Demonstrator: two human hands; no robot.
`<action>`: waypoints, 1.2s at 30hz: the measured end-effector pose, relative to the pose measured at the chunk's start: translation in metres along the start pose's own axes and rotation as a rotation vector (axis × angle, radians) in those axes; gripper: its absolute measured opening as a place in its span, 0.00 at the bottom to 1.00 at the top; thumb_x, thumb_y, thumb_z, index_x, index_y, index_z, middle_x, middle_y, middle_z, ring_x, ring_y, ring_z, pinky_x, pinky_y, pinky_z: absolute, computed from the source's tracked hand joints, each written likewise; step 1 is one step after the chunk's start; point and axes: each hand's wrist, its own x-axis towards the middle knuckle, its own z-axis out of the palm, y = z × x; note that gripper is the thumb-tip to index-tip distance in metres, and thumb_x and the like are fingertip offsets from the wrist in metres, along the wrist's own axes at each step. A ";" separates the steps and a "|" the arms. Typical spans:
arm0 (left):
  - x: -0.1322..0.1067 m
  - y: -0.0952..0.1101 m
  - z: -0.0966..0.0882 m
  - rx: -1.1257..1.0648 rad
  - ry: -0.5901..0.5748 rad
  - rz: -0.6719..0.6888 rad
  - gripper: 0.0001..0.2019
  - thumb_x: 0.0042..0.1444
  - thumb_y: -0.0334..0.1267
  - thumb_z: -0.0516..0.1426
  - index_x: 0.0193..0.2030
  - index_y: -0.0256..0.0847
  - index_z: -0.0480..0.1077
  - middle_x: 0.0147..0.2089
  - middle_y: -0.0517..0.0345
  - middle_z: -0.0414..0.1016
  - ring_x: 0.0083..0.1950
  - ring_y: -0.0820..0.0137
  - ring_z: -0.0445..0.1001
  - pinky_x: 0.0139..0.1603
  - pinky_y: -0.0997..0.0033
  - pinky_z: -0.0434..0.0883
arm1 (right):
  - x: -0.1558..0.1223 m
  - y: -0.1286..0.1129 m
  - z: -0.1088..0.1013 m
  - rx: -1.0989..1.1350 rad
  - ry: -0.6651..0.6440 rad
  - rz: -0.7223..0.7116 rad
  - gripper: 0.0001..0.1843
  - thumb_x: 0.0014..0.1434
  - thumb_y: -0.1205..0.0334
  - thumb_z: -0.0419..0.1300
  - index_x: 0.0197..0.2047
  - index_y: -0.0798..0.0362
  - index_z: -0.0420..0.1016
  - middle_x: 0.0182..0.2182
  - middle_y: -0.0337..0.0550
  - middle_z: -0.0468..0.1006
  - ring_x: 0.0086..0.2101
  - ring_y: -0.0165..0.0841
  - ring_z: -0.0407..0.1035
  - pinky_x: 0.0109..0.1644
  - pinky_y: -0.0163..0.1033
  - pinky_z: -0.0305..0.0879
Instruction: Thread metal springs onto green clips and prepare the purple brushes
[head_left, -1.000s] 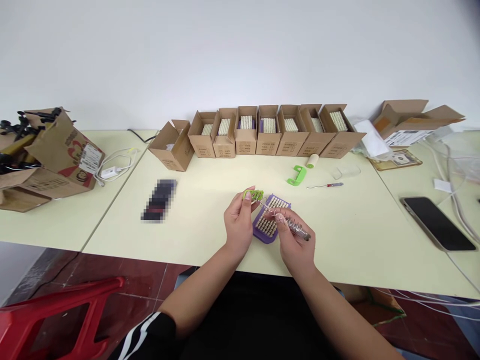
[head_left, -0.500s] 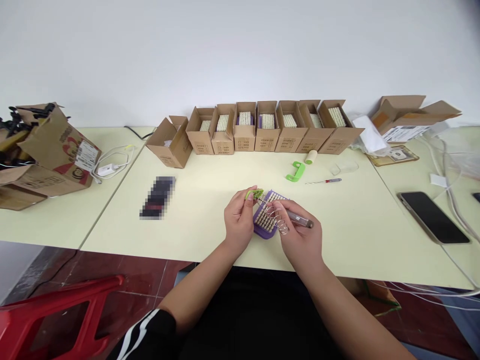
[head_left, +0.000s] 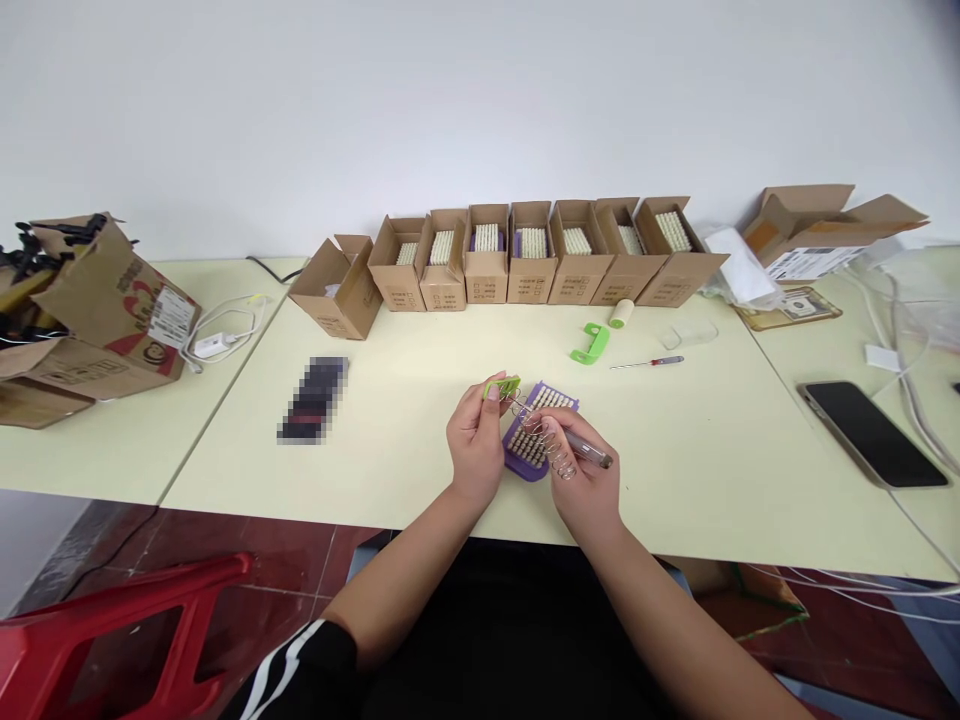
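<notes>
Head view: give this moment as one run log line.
left hand: green plastic piece | right hand: grey rod, wire spring | under hands: purple brush

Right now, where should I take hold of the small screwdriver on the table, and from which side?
Probably by the thicker handle of the small screwdriver, from the right and above: it lies flat on the table, handle to the right, thin shaft pointing left.

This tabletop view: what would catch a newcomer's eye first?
At the centre, the left hand and right hand hold a metal coil spring between them, over a purple bristle brush. Along the far edge of the table, a row of open cardboard boxes stands packed with pale-bristled brushes.
</notes>
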 end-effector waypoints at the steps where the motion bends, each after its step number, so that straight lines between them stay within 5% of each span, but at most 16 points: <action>1: 0.000 0.000 0.001 0.002 0.001 0.001 0.17 0.72 0.51 0.58 0.55 0.44 0.82 0.59 0.49 0.80 0.60 0.60 0.81 0.61 0.55 0.80 | 0.000 0.001 -0.001 0.005 -0.001 0.003 0.12 0.73 0.53 0.59 0.44 0.47 0.82 0.44 0.46 0.83 0.44 0.40 0.77 0.50 0.46 0.76; 23: -0.005 0.005 0.015 -0.080 0.023 -0.026 0.19 0.74 0.52 0.55 0.58 0.44 0.79 0.63 0.48 0.77 0.66 0.58 0.77 0.69 0.53 0.76 | 0.020 0.010 -0.003 0.378 -0.008 0.230 0.13 0.71 0.46 0.62 0.45 0.47 0.70 0.37 0.42 0.83 0.42 0.39 0.81 0.46 0.49 0.80; 36: 0.001 0.013 0.001 0.181 -0.027 0.227 0.16 0.74 0.46 0.55 0.59 0.46 0.80 0.61 0.48 0.79 0.65 0.58 0.77 0.70 0.49 0.74 | 0.012 -0.027 -0.004 0.050 0.055 0.110 0.10 0.68 0.52 0.66 0.44 0.49 0.78 0.39 0.45 0.85 0.41 0.39 0.81 0.46 0.44 0.78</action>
